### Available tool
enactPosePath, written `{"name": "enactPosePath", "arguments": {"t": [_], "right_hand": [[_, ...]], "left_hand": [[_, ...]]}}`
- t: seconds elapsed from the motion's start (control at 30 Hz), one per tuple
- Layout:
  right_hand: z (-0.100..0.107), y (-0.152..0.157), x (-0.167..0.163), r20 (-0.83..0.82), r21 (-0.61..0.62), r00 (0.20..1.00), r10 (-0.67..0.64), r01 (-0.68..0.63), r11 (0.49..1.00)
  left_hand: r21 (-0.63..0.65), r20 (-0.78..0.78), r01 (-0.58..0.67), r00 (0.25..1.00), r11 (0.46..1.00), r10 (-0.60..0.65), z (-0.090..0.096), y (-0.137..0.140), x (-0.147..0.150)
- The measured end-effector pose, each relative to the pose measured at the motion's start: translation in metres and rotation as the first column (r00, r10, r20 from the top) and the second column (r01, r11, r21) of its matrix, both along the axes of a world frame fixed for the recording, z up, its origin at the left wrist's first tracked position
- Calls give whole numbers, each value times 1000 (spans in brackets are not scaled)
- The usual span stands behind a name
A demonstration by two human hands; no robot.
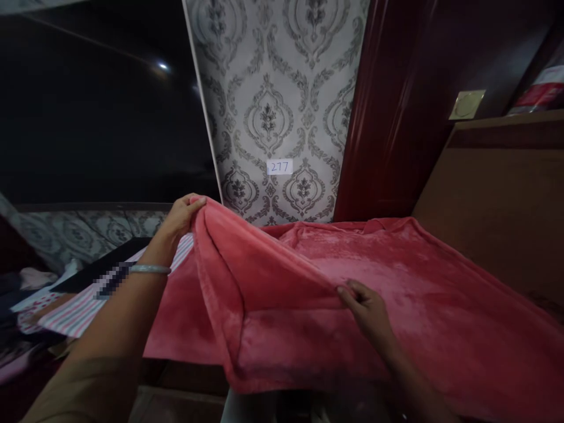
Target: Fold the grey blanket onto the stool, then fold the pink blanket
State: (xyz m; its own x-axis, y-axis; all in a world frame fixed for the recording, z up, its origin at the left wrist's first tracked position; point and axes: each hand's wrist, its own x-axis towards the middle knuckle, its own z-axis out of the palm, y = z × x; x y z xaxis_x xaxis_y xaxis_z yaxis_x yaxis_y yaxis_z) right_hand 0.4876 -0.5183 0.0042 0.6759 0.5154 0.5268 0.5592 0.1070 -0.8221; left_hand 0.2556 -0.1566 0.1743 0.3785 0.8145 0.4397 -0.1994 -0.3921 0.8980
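Observation:
A plush red garment [396, 311] lies spread across the surface in front of me, its near edge hanging over the front. My left hand [187, 214] pinches one corner of it and holds that corner raised at the left. Lower and to the right, my right hand [363, 302] grips the same fabric between thumb and fingers. A stretch of cloth is pulled up between both hands, and a dark seam line runs down its left part. The raised part hides some of the fabric behind it.
Striped cloth [70, 314] and other folded fabrics lie at the left. A large dark screen [97, 111] stands behind them. At the right is a cardboard box [497, 211], close to the red fabric. A paper label reading 277 [279, 167] is on the patterned wall.

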Motion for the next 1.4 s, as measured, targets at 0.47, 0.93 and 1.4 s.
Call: {"name": "enactPosePath", "arguments": {"t": [0.47, 0.93, 1.4], "right_hand": [[60, -10, -4, 39, 187, 991, -126, 117, 975], [16, -38, 26, -10, 61, 994, -106, 107, 992], [43, -5, 0, -103, 196, 992, 71, -50, 979]], "left_hand": [[-133, 24, 3, 1000, 991, 0, -76, -26, -69], [215, -221, -23, 973, 976, 72, -90, -47, -72], [126, -315, -90, 941, 988, 126, -101, -40, -85]]}}
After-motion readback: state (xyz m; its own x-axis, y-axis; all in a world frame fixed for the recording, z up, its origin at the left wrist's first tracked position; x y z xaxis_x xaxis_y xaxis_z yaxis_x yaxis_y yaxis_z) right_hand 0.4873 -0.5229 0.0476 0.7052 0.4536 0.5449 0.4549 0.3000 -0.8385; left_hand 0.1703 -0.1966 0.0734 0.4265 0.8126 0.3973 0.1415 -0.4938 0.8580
